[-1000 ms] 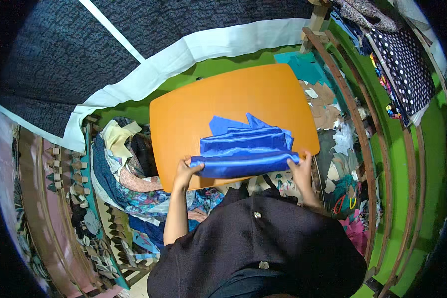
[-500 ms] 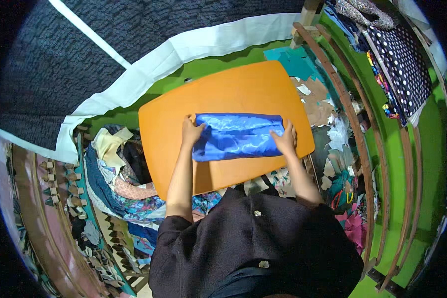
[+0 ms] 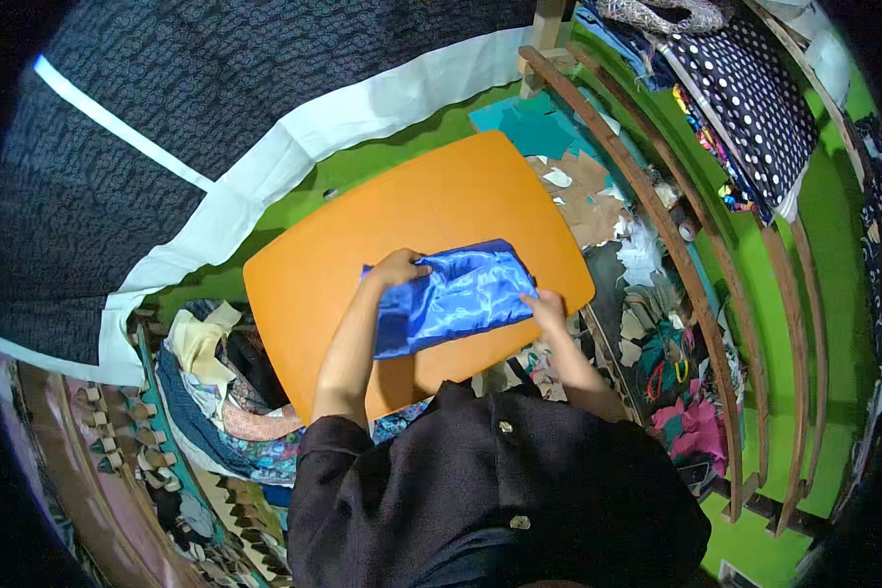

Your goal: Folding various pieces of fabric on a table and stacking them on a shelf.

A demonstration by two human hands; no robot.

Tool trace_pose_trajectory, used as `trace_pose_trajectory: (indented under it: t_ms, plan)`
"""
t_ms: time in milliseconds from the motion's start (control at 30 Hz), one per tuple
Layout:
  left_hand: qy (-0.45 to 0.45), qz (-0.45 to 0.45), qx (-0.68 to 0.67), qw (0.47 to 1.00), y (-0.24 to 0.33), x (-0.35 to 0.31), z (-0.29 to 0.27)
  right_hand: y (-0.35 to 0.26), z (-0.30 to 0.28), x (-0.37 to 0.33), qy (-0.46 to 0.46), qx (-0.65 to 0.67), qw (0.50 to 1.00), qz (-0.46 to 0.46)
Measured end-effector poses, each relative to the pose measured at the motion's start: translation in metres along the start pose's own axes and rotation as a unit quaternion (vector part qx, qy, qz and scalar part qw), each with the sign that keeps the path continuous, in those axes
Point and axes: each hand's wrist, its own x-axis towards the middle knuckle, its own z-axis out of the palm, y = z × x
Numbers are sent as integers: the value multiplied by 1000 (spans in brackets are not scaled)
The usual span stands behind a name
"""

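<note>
A folded piece of shiny blue satin cloth [image 3: 458, 297] lies tilted over the orange table [image 3: 431, 211], its right end higher than its left. My left hand [image 3: 399, 268] holds the cloth's far edge near the left corner, the thumb on top of the fabric. At the near right corner, my right hand [image 3: 547, 312] pinches the cloth between thumb and fingers. Soft creases run across the satin. Some of the fingertips are hidden under or behind the fabric.
Wooden rails [image 3: 647, 196] curve along the right side, with a polka-dot cloth [image 3: 745, 108] beyond. Fabric scraps [image 3: 681, 431] are heaped right of the table. Mixed clothes [image 3: 206, 348] lie at its left. A dark patterned sheet with a white border [image 3: 294, 132] spans the far left.
The view has turned a little. The blue cloth has tilted, its left end now nearer to me. My left hand has shifted inward along the far edge, and my right hand to the near corner.
</note>
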Motion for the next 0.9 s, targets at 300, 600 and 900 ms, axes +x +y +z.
trace_pose_trajectory:
  t_ms: [300, 600, 900]
  plan:
    - [72, 25, -42, 996, 6, -6, 37, -38, 20, -14, 254, -171, 952, -12]
    - [-7, 7, -14, 1000, 32, 27, 74, -21, 48, -53, 61, 223, 949, 216]
    - [-130, 27, -346, 929, 61, -1, 62, -26, 21, -44, 37, 303, 952, 37]
